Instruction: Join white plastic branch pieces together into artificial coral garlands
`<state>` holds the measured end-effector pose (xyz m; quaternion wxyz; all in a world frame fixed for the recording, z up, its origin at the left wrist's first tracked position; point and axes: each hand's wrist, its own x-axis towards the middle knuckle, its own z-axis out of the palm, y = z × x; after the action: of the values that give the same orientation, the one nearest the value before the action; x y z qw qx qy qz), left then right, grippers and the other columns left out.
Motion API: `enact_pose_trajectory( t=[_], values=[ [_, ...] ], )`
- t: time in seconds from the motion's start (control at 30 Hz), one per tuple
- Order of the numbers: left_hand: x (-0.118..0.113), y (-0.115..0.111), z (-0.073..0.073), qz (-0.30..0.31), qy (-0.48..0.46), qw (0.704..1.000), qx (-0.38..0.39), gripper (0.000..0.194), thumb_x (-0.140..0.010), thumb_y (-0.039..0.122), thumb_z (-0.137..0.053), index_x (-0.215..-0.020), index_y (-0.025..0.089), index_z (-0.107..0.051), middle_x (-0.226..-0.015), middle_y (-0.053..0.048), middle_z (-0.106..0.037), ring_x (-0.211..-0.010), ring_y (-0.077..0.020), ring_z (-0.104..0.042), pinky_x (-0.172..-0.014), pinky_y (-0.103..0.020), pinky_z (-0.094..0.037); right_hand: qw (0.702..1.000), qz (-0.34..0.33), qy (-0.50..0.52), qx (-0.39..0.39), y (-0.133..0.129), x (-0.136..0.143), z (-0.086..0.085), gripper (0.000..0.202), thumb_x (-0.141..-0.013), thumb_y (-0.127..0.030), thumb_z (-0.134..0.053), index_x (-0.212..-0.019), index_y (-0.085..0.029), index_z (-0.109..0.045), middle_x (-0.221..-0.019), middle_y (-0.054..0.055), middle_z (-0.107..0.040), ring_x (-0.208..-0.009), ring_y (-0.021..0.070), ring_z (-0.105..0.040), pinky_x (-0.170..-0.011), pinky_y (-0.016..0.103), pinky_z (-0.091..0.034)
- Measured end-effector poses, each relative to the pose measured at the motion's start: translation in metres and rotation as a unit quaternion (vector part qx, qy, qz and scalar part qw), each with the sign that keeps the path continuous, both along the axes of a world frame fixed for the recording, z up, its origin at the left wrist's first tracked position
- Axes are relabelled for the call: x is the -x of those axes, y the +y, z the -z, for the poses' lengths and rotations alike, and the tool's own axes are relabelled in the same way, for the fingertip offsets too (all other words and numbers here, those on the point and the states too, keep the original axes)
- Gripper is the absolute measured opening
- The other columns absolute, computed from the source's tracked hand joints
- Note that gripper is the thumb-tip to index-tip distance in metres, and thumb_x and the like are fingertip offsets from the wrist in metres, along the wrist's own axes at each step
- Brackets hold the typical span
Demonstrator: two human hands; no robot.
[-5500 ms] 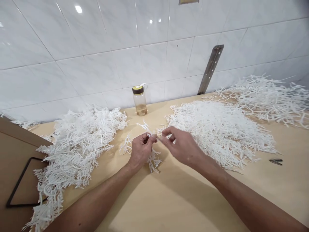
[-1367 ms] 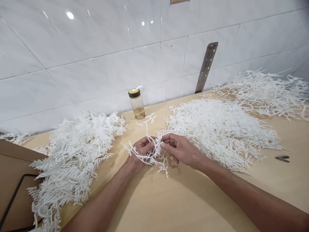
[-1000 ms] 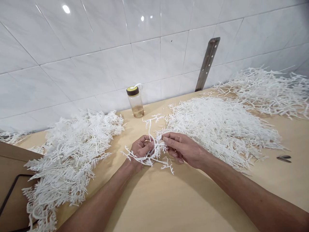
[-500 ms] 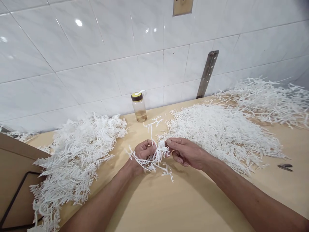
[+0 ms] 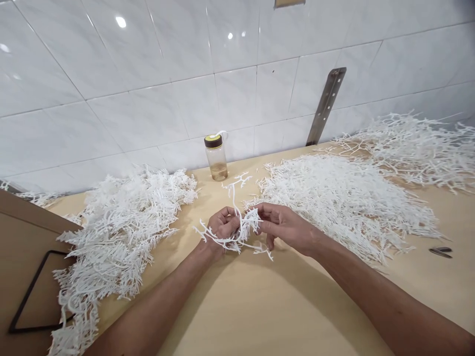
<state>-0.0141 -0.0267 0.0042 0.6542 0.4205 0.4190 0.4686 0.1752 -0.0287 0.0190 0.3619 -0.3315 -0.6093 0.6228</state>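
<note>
My left hand (image 5: 223, 228) is closed round the stem of a white branched piece (image 5: 243, 228) above the middle of the table. Thin twigs of the piece reach up, left and right of the fist. At its right side, the fingertips of my right hand (image 5: 284, 227) touch a dense tuft of the piece, thumb and index close together and the other fingers curled. A big heap of white sprigs (image 5: 345, 198) lies just behind and right of my right hand. Another heap (image 5: 126, 222) is on the left.
A bottle with a dark and yellow lid (image 5: 216, 158) stands near the tiled wall. Small metal snips (image 5: 441, 252) lie at the right. More branches (image 5: 423, 148) are piled at the back right. A brown box (image 5: 29, 257) borders the left side, and a metal bracket (image 5: 326, 106) leans on the wall.
My right hand has shifted its fingers on the tuft, with the thumb lower. The lower right twig has swung up and right. The whole view has tilted slightly downward.
</note>
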Motion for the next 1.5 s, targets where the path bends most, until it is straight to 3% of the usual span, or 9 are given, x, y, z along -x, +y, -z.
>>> enact_pose_trajectory(
  t=[0.17,0.4,0.53,0.63,0.8,0.93,1.17,1.37,1.5],
  values=[
    [-0.001,0.000,-0.001,-0.012,0.028,0.998,-0.047,0.051,-0.056,0.049,-0.087,-0.077,0.017,-0.054,-0.056,0.002,-0.062,-0.042,-0.0094,-0.052,-0.043,-0.021,-0.037,0.997,0.005,0.040,0.059,0.004,-0.003,0.002,0.029,-0.080,-0.038,-0.072,-0.099,-0.017,-0.066,-0.090,0.006,-0.062,-0.077,0.0163,-0.059,-0.047,0.023,-0.053],
    [-0.001,0.000,-0.002,-0.008,0.042,0.998,-0.051,0.045,-0.061,0.048,-0.085,-0.076,0.016,-0.057,-0.054,0.003,-0.060,-0.043,-0.0076,-0.049,-0.044,-0.020,-0.036,0.999,-0.007,-0.033,0.029,0.009,-0.005,0.006,0.010,-0.077,-0.026,-0.068,-0.079,-0.016,-0.065,-0.075,0.001,-0.059,-0.066,0.0125,-0.057,-0.051,0.023,-0.054],
    [0.001,0.000,-0.003,-0.004,0.036,0.999,-0.032,0.046,-0.059,0.048,-0.085,-0.075,0.015,-0.058,-0.056,0.003,-0.060,-0.044,-0.0075,-0.049,-0.044,-0.020,-0.038,0.998,0.029,0.008,0.064,0.010,-0.011,0.001,0.026,-0.081,-0.038,-0.069,-0.095,-0.016,-0.068,-0.080,0.004,-0.060,-0.076,0.0159,-0.059,-0.050,0.024,-0.053],
    [0.000,0.001,-0.001,-0.017,0.032,0.999,-0.034,0.047,-0.058,0.047,-0.087,-0.075,0.015,-0.058,-0.054,0.003,-0.059,-0.044,-0.0071,-0.048,-0.044,-0.020,-0.037,0.998,0.007,0.010,0.067,0.008,-0.012,0.000,0.034,-0.084,-0.048,-0.067,-0.096,-0.016,-0.068,-0.086,0.006,-0.061,-0.080,0.0170,-0.060,-0.053,0.024,-0.055],
    [-0.004,-0.001,0.004,-0.022,0.025,0.999,-0.026,0.044,-0.060,0.044,-0.087,-0.076,0.015,-0.058,-0.058,0.001,-0.063,-0.047,-0.0093,-0.054,-0.047,-0.021,-0.041,0.998,-0.012,-0.017,0.065,0.005,-0.005,0.010,0.034,-0.080,-0.050,-0.071,-0.086,-0.017,-0.064,-0.072,0.000,-0.056,-0.058,0.0102,-0.054,-0.048,0.022,-0.050],
    [-0.006,-0.003,0.008,-0.019,0.018,1.000,-0.013,0.043,-0.059,0.043,-0.087,-0.075,0.015,-0.059,-0.058,0.000,-0.064,-0.046,-0.0092,-0.053,-0.046,-0.021,-0.041,0.997,-0.006,-0.041,0.060,0.005,-0.001,0.018,0.034,-0.081,-0.047,-0.071,-0.095,-0.017,-0.065,-0.069,-0.001,-0.060,-0.049,0.0092,-0.054,-0.047,0.023,-0.046],
    [-0.008,-0.003,0.009,-0.029,0.076,0.997,-0.013,0.047,-0.058,0.050,-0.086,-0.071,0.016,-0.057,-0.052,0.003,-0.059,-0.041,-0.0069,-0.047,-0.041,-0.019,-0.037,0.992,0.075,-0.106,0.003,0.004,0.001,0.025,0.032,-0.080,-0.045,-0.070,-0.098,-0.018,-0.071,-0.065,0.000,-0.063,-0.055,0.0129,-0.059,-0.052,0.025,-0.046],
    [-0.002,0.002,0.005,-0.018,0.078,0.997,0.000,0.046,-0.063,0.055,-0.081,-0.067,0.017,-0.055,-0.049,0.004,-0.054,-0.039,-0.0074,-0.045,-0.039,-0.020,-0.036,0.992,0.113,-0.051,0.003,0.004,0.002,0.026,0.030,-0.078,-0.045,-0.073,-0.093,-0.019,-0.071,-0.085,0.004,-0.074,-0.078,0.0201,-0.067,-0.070,0.030,-0.051],
    [0.001,0.006,0.012,-0.037,0.092,0.995,-0.012,0.043,-0.067,0.055,-0.078,-0.073,0.018,-0.056,-0.054,0.003,-0.057,-0.042,-0.0095,-0.049,-0.042,-0.022,-0.038,0.990,0.136,-0.018,0.029,0.001,0.005,0.020,0.031,-0.079,-0.047,-0.073,-0.084,-0.017,-0.066,-0.080,0.004,-0.072,-0.074,0.0199,-0.067,-0.067,0.031,-0.051]
  ],
)
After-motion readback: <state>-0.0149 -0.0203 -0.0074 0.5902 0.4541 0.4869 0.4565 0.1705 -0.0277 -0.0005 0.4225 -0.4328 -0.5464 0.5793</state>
